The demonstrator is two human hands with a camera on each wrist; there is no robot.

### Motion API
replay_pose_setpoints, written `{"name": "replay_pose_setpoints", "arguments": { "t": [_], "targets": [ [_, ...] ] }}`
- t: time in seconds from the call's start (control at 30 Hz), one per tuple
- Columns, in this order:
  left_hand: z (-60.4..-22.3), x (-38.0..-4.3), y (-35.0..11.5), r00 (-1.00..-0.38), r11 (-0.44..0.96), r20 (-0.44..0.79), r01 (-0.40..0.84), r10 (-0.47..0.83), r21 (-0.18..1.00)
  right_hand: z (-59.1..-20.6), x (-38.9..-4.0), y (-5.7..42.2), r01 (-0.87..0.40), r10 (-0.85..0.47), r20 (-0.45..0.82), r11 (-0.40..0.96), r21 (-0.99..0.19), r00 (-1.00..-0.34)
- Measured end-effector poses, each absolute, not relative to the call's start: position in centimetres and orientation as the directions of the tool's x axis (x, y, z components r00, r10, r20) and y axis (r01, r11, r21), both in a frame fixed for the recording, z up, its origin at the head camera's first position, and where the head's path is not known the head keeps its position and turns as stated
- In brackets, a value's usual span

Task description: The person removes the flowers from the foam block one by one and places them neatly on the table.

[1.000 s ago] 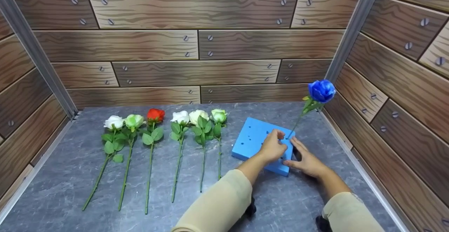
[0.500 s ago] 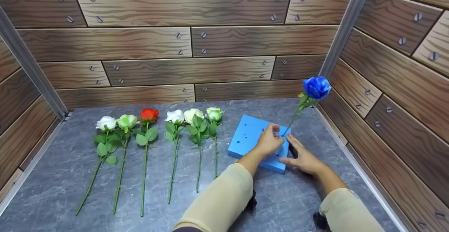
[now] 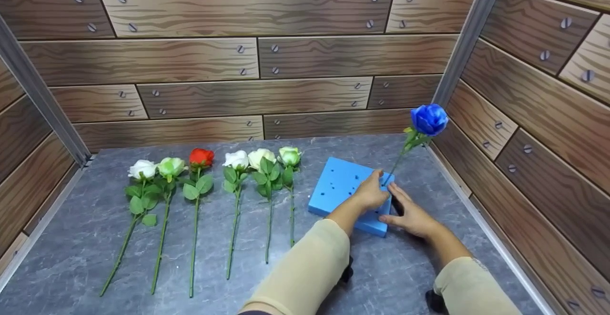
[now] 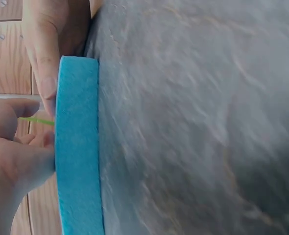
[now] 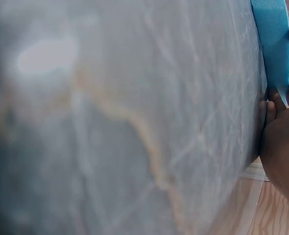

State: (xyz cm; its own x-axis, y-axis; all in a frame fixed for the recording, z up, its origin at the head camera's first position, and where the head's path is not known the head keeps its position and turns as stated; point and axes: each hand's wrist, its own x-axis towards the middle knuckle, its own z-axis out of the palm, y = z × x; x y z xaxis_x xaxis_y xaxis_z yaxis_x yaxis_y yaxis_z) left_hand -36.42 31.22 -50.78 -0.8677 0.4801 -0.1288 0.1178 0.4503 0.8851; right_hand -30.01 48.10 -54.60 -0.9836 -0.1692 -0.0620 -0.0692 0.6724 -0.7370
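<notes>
A blue artificial rose (image 3: 429, 120) stands tilted, its stem down in the holed blue foam block (image 3: 333, 200). My left hand (image 3: 369, 193) is over the block's top, thumb and fingers apart on either side of the stem's lower end. The left wrist view shows the green stem (image 4: 36, 120) crossing that gap into the block's top face. My right hand (image 3: 414, 217) holds the block's right edge, thumb toward the near corner and fingers farther back along the side. Part of that hand (image 5: 284, 142) shows beside the block in the right wrist view.
Several more roses lie in a row to the left: a white one (image 3: 142, 169), a green one (image 3: 171, 167), a red one (image 3: 201, 157) and further pale ones (image 3: 261, 159). They rest on a grey marbled table (image 3: 76, 238). Wood-patterned walls (image 3: 162, 60) enclose it.
The head view has shifted slightly, moving the scene left. My left hand's fingers have changed pose a little near the stem; the right hand keeps its place at the block.
</notes>
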Motion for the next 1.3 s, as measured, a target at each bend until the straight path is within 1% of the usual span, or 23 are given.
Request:
{"name": "replay_pose_setpoints", "arguments": {
  "t": [0.17, 0.43, 0.57, 0.7, 0.8, 0.97, 1.1, 1.3],
  "targets": [
    [-50.5, -36.3, 31.6, -0.861, 0.494, -0.154, 0.125, 0.485, 0.86, -54.5, -30.0, 48.1, -0.062, -0.172, -0.069, 0.657, -0.751, -0.983],
    [-50.7, -36.1, 31.7, -0.876, 0.449, -0.126, 0.11, 0.465, 0.887, -54.8, -30.0, 48.1, -0.073, -0.166, -0.052, 0.669, -0.74, -0.985],
    [-51.0, -36.1, 31.7, -0.896, 0.44, -0.086, 0.129, 0.436, 0.889, -54.8, -30.0, 48.0, -0.08, -0.168, -0.043, 0.661, -0.746, -0.985],
    [-51.2, -36.2, 31.5, -0.912, 0.401, -0.042, 0.137, 0.407, 0.906, -54.7, -29.9, 47.9, -0.101, -0.176, -0.02, 0.65, -0.753, -0.984],
    [-51.3, -36.3, 31.2, -0.916, 0.368, -0.035, 0.125, 0.399, 0.921, -54.7, -29.9, 47.9, -0.107, -0.178, -0.013, 0.647, -0.755, -0.984],
    [-51.3, -36.2, 30.9, -0.922, 0.363, -0.043, 0.109, 0.386, 0.925, -54.7, -29.9, 47.9, -0.087, -0.181, -0.041, 0.64, -0.763, -0.983],
    [-51.4, -36.2, 30.9, -0.931, 0.366, -0.019, 0.124, 0.365, 0.922, -54.5, -29.8, 48.0, -0.057, -0.174, -0.073, 0.641, -0.766, -0.982],
    [-51.6, -36.3, 30.9, -0.943, 0.352, -0.002, 0.123, 0.334, 0.928, -54.5, -29.7, 48.0, -0.061, -0.158, -0.059, 0.659, -0.749, -0.986]
  ]
}}
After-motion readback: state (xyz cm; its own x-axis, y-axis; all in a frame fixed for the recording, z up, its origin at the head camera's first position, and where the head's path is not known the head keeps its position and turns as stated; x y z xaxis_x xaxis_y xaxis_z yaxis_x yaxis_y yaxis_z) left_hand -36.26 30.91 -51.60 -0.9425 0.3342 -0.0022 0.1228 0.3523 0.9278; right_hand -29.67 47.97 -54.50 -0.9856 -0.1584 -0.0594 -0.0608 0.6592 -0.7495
